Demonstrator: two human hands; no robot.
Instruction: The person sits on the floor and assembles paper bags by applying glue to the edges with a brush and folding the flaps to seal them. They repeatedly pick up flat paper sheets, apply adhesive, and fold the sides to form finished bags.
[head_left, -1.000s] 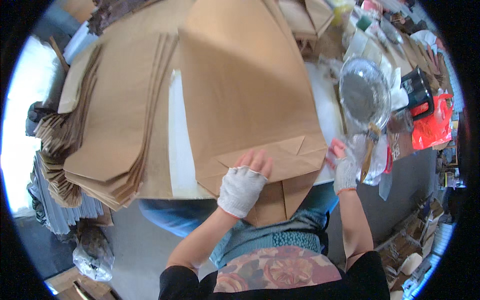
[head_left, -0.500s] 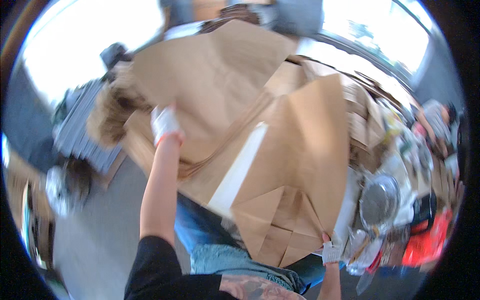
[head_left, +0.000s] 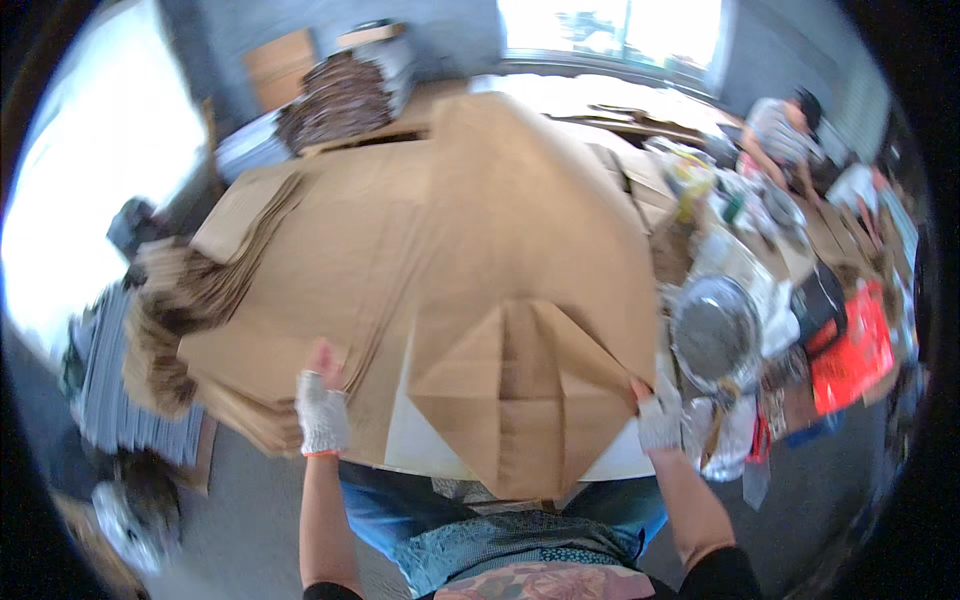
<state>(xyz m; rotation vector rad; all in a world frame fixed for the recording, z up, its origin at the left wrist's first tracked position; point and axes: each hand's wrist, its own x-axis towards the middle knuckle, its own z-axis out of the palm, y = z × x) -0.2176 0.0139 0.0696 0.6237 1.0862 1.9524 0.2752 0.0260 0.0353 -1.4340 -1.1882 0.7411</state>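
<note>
A brown kraft paper bag [head_left: 540,230] stands raised before me, its diamond-shaped folded bottom [head_left: 530,390] toward my body. My right hand [head_left: 660,415], in a white fingerless glove, pinches the bag at its right edge. My left hand [head_left: 323,405], gloved the same way, is at the front edge of a stack of flat brown paper pieces [head_left: 340,240]; its slightly blurred fingers stretch forward and hold nothing that I can see. A white strip of tabletop [head_left: 410,440] shows between stack and bag.
Bent paper bundles [head_left: 160,330] hang at the stack's left, above grey stacked sheets [head_left: 130,380]. To the right are a round metal basin [head_left: 715,330], a red plastic bag [head_left: 852,350] and clutter. Two people [head_left: 780,140] work at far right; brown bundles [head_left: 340,100] lie behind.
My right hand has lifted the bag's folded end and brought it leftward. My left hand has drawn back toward me, and the sheet raised beside it now lies flat. The view has turned.
</note>
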